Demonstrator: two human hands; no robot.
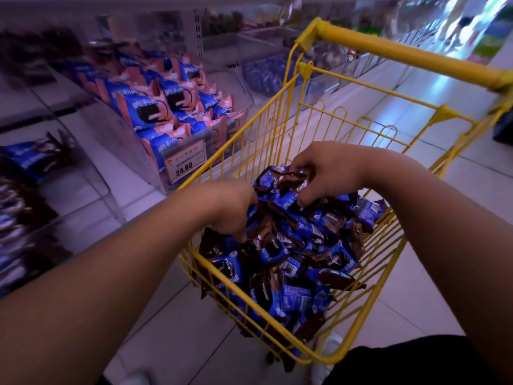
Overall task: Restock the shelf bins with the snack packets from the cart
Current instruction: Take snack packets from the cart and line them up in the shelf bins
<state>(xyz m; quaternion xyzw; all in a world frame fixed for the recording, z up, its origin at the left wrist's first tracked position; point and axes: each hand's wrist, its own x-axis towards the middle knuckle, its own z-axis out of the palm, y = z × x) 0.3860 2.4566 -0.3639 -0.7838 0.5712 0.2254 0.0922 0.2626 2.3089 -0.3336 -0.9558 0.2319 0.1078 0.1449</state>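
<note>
Head view, looking down into a yellow wire cart [280,126] standing on pale floor tiles [177,329] beside a run of clear shelf bins [130,134]. Heaped in the cart's basket, a pile of blue-and-brown snack packets [294,262], filling it from the near corner up toward the far wall and mounded highest under the hands. Left hand [230,209] plunged into the pile at its left side, fingers curled down among the packets and gripping some of them, fingertips buried and out of sight. Right hand [324,173] over the top of the heap, fingers and thumb bent round a bunch of packets and pinching them, the bunch raised slightly above the rest but touching it. Both forearms bare, reaching in from the near edge. Across the far end of the cart, a thick yellow handle bar [410,56], tilted in the frame. To the left of the cart, just beside its wire wall, a clear bin full of blue-and-pink packets [163,107] with a price label [184,162] on its front reading 24.80. Further left, at the frame's edge, another bin holding blue-and-brown packets [33,159] like those in the cart, blurred. More bins along the shelf behind the cart, contents too blurred to tell. At the bottom right, dark clothing [416,362] and a pale shoe [330,345].
</note>
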